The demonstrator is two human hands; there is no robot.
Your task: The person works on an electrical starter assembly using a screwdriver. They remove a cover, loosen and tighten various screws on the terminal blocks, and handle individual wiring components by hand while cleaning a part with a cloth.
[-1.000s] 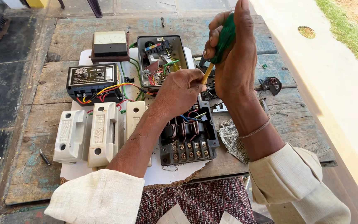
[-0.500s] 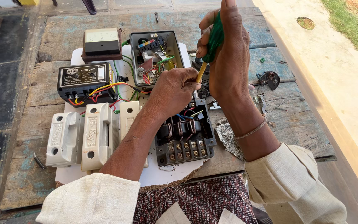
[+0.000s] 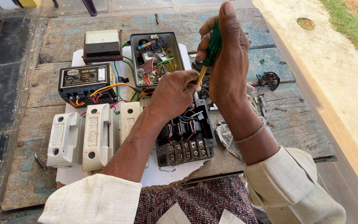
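My right hand (image 3: 228,62) grips a green-handled screwdriver (image 3: 210,49) held upright, its yellow shaft pointing down toward the far end of a black terminal block (image 3: 186,139) with copper coils and a row of screw terminals. My left hand (image 3: 174,92) rests closed over the far end of that block, fingers by the screwdriver's tip; the tip itself is hidden behind it. The block sits on a white board (image 3: 158,176) at the near table edge.
Three white porcelain fuse carriers (image 3: 88,135) lie left of my arm. Behind them sit a black control unit (image 3: 87,83) with red and yellow wires, an open grey box (image 3: 154,58) full of wiring, and a small panel meter (image 3: 101,43). Small metal parts (image 3: 269,79) lie right on the wooden table (image 3: 295,124).
My hands and the screwdriver keep the same pose over the terminal block; the right hand has turned slightly on the handle. The view has shifted a little.
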